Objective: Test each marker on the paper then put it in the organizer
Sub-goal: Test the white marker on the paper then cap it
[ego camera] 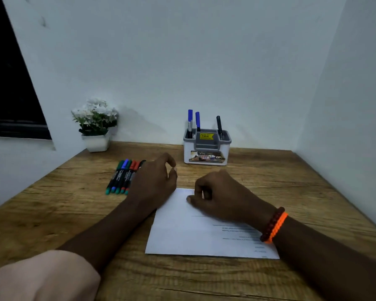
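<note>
So the setup is a wooden table (pixel 269 181) with a rough, knotty grain, pushed into a corner of plain white walls (pixel 182 61), with a dark window (pixel 7 83) off to the left. The light is pretty dim.

Counting stuff: a row of loose markers (pixel 123 177) lying side by side on the left of the table. I make it five or six, hard to say since the left hand (pixel 154 181) covers the right end of the row. Caps look green, blue and red, with black barrels. Three more pens stand upright in the organizer (pixel 206 157) at the back of the table: two blue-capped on its left side, one black on its right. The organizer is a boxy white plastic tub with a grey divided insert and a yellow sticker. One sheet of paper (pixel 182 231), white with some printed lines, lies flat in front of the person.

The left hand hovers by the markers, fingers loosely curled, holding nothing. The right hand (pixel 221 196) rests on the paper, fingers curled under, nothing visibly gripped. Two bracelets (pixel 274 224) sit on that wrist, one orange and one dark beaded. One small white pot of white flowers (pixel 96 124) sits back left.
</note>
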